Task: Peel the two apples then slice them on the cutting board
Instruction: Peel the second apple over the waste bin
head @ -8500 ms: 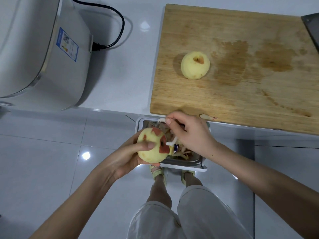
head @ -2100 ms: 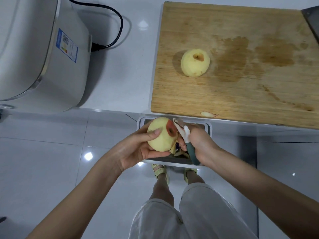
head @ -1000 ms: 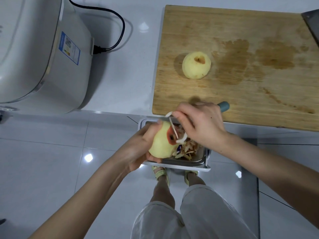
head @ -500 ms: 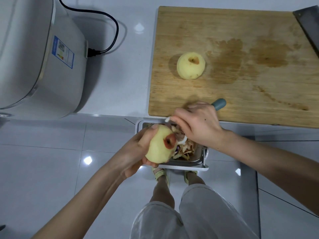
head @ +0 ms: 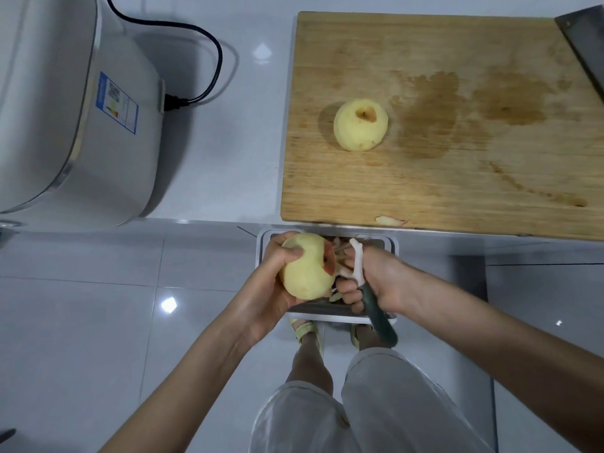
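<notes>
Red skin's down to one patch on the round yellow apple (head: 307, 268) my left hand (head: 271, 289) grips at 6 o'clock; right hand (head: 384, 279) curls round the green-handled white peeler (head: 357, 263). Still peeling, next I'd shave that off.

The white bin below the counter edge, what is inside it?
Apple peelings show inside the bin; the held apple, left hand and right hand hide the rest.
</notes>
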`<move>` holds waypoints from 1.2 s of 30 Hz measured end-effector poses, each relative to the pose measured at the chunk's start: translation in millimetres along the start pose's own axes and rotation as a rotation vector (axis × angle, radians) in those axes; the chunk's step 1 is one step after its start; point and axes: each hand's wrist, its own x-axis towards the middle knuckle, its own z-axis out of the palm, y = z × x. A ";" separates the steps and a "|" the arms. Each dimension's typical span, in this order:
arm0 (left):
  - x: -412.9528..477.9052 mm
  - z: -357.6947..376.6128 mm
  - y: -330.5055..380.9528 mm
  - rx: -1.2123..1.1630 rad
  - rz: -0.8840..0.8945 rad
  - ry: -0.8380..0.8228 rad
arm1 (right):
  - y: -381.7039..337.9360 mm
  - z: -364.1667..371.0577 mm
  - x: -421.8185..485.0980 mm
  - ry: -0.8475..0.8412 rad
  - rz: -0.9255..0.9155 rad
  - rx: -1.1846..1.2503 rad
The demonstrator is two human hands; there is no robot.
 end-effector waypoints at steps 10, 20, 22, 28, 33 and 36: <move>-0.1 8.5 -11.4 0.179 0.152 0.136 | 2.7 27.0 6.8 0.197 -0.213 -0.088; -5.4 -11.0 11.8 0.037 -0.215 -0.156 | 18.3 8.2 -2.4 0.356 -0.835 -0.621; -6.1 -11.1 11.4 0.038 -0.241 -0.181 | 12.5 0.4 -5.0 0.495 -1.121 -0.930; -7.3 -10.0 8.4 0.039 -0.249 -0.233 | -23.9 -1.8 -13.7 0.395 -1.645 -1.363; -8.3 -8.8 4.8 0.115 -0.182 -0.198 | -33.3 6.8 -15.8 0.331 -1.628 -1.441; -10.8 -6.6 5.8 0.140 -0.125 -0.150 | -30.5 6.8 -13.9 0.368 -1.600 -1.369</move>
